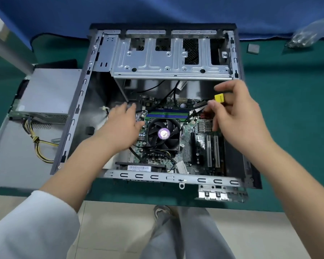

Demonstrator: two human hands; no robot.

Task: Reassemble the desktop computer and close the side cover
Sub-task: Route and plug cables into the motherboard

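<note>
The desktop computer case [168,101] lay on its side on the green worktop [288,128], open face up, with the motherboard [187,152] exposed and the empty drive cage [168,57] at the far end. The right hand [239,116] was the working hand: its thumb and forefinger pinched a small yellow connector [219,98], held above the far right corner of the board, with the remaining fingers [216,124] curled loosely downward over the heatsink area. The connector's dark cable [200,104] trailed leftward and towards the board from the pinch, so its long axis ran roughly across the case, and whatever socket it belonged to appeared to lie below and slightly left of the fingertips; the exact header could not be made out. The left hand [123,124] held nothing, its fingers spread and relaxed, blurred, resting on or just above the board's left edge beside the CPU fan [164,134]. It appeared placed to steady the board or clear cables rather than to grasp. The right forearm came in from the near right, wrist raised. The power supply [49,92] sat outside the case, just beside its left wall, on what appeared to be the detached side cover [17,156], its yellow and black cable bundle [37,144] lying loose. Judged from this, both refitting the supply and closing the cover remained to be done.
</note>
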